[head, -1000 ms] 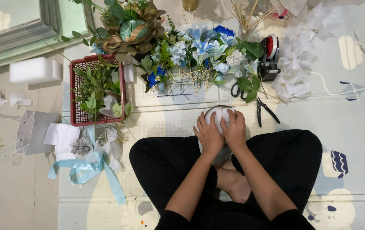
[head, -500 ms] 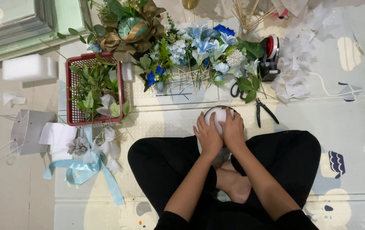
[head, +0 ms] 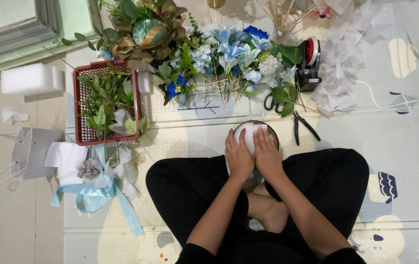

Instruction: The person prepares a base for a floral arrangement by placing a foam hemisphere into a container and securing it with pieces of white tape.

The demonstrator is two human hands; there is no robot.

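Between your crossed legs, your left hand (head: 239, 155) and right hand (head: 267, 155) lie flat, fingers stretched and closed together, on the white foam (head: 248, 133) inside the round bowl (head: 273, 137). Press evenly with both palms so it stays level.

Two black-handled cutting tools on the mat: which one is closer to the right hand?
The black pliers, lying alone on bare mat just right of the round bowl that the right hand presses. The scissors sit farther up, partly under the green leaves of the flower pile.
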